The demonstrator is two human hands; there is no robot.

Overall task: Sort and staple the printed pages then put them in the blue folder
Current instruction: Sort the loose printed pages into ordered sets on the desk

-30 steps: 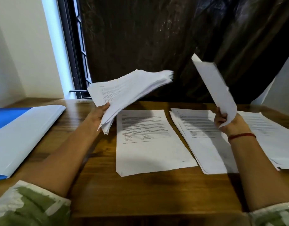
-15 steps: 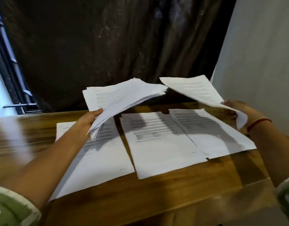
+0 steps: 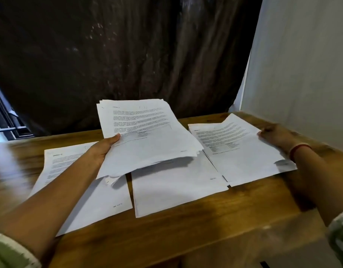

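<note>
Holding the unsorted stack (image 3: 147, 136) above the table (image 3: 186, 229), your left grip (image 3: 102, 149) pinches its left edge, thumb on the printed face and fingers hidden beneath. The stack's long axis runs away from you toward the dark curtain (image 3: 128, 55), with the far end raised. It overhangs the middle pile (image 3: 176, 188) and a corner of the left pile (image 3: 75, 182).

Your right grip (image 3: 277, 136) sits at the right edge of the right pile (image 3: 238, 151). Blur hides whether its fingers pinch the top sheet or only touch it.

The coming move, as I judge it, is lifting the next sheet off the stack. The stack's free right edge lies to the left of your right grip, across the width of the right pile. So the right grip is the nearer one and has to travel leftward over that pile.

Room is tight on the right, where the pale wall (image 3: 302, 74) stands close. The open room is the bare strip of table in front of the piles. The blue folder is out of view.
</note>
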